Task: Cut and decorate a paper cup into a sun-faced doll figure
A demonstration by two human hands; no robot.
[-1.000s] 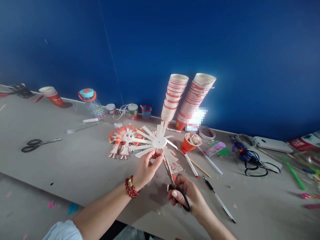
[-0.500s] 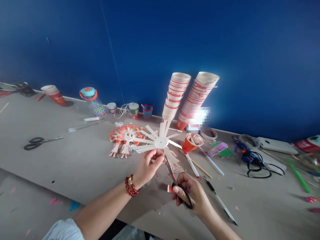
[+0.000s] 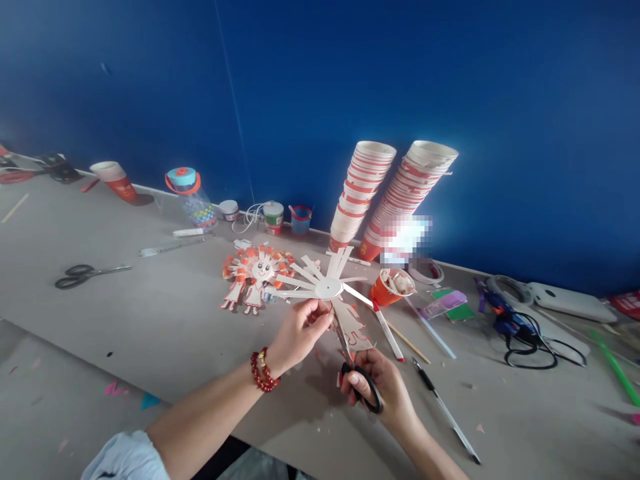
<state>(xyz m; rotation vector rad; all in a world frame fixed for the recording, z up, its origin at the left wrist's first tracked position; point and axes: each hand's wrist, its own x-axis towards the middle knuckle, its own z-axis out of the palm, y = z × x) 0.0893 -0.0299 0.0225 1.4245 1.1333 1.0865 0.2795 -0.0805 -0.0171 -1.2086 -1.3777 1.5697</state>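
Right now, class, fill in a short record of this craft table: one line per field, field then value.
Left hand: pinches the cut paper cup, strips fanned out
Right hand: works black scissors at the cup's edge
Beside the cup: paper doll
Far left: spare scissors
By the wall: cup stacks
Surface: grey table

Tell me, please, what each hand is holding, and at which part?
The left hand pinches the cut paper cup at its near edge. The right hand holds black scissors by the handle loops.
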